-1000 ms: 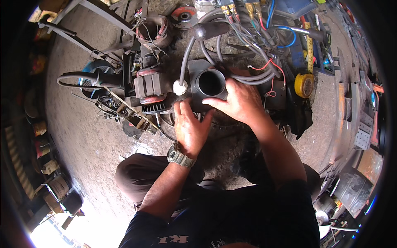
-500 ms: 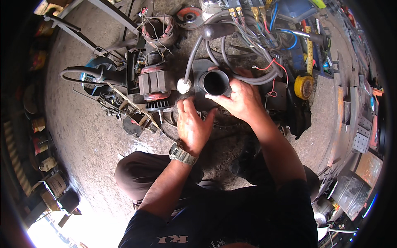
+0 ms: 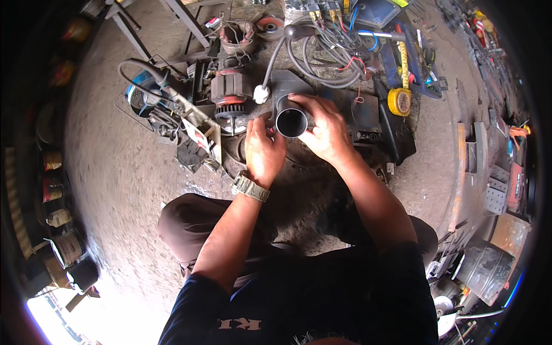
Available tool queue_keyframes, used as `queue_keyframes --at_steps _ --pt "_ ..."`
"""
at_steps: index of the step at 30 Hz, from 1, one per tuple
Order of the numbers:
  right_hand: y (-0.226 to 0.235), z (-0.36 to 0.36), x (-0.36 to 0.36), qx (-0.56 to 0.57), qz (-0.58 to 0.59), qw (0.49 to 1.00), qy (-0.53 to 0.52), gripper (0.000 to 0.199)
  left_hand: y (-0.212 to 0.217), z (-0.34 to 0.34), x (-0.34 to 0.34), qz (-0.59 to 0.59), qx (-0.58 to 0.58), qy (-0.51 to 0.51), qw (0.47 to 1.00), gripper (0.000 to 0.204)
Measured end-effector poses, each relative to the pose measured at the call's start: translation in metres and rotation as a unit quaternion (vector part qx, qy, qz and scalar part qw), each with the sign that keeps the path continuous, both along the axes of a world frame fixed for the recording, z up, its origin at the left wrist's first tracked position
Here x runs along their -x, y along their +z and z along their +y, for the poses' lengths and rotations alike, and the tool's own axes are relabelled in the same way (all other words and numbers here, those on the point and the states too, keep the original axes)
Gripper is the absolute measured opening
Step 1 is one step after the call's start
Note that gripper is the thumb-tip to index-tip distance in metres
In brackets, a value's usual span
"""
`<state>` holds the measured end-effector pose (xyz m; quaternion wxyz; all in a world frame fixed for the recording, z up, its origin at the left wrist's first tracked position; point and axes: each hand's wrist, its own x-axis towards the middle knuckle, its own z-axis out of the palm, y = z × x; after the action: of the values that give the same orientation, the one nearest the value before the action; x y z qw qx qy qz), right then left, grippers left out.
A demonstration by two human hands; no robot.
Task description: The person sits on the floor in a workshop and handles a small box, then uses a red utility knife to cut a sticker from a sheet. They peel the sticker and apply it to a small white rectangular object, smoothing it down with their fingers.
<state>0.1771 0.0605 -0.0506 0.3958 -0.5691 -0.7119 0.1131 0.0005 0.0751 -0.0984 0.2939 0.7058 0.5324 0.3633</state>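
Pipe, a short dark tube with its open mouth facing up, sits between both hands just above the person's knees, over the dusty concrete floor. Right hand is wrapped around its far side, fingers curled over the rim; left hand, with a wristwatch on the wrist, presses flat against its near side, fingers close together. Just left of the hands lies a motor with red windings and a ribbed end, touching a metal bracket. Behind the pipe a white plug hangs on a grey cable, and a bundle of grey wires crowds the space beyond. Farther right lies a yellow tape measure.
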Motion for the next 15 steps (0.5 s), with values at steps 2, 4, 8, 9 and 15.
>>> queue_keyframes --at_steps 2,4,8,9,15 --pt "0.015 -0.011 0.006 -0.006 -0.002 1.000 -0.001 0.057 0.005 -0.007 0.003 -0.102 0.049 0.008 0.994 0.033" --pt "0.035 -0.024 0.012 -0.017 -0.003 1.000 -0.001 0.056 0.008 -0.009 0.001 -0.285 0.129 0.006 0.950 0.031" --pt "0.065 -0.057 0.025 -0.028 -0.010 0.999 -0.018 0.055 0.051 -0.028 0.007 -0.629 0.364 -0.036 0.686 0.041" --pt "0.071 -0.064 0.027 -0.035 -0.003 0.999 -0.011 0.055 0.056 -0.029 0.005 -0.641 0.378 -0.058 0.665 0.045" --pt "0.088 -0.100 0.038 -0.021 0.058 0.998 0.026 0.053 0.072 -0.052 0.023 -0.593 0.420 -0.135 0.673 0.039"
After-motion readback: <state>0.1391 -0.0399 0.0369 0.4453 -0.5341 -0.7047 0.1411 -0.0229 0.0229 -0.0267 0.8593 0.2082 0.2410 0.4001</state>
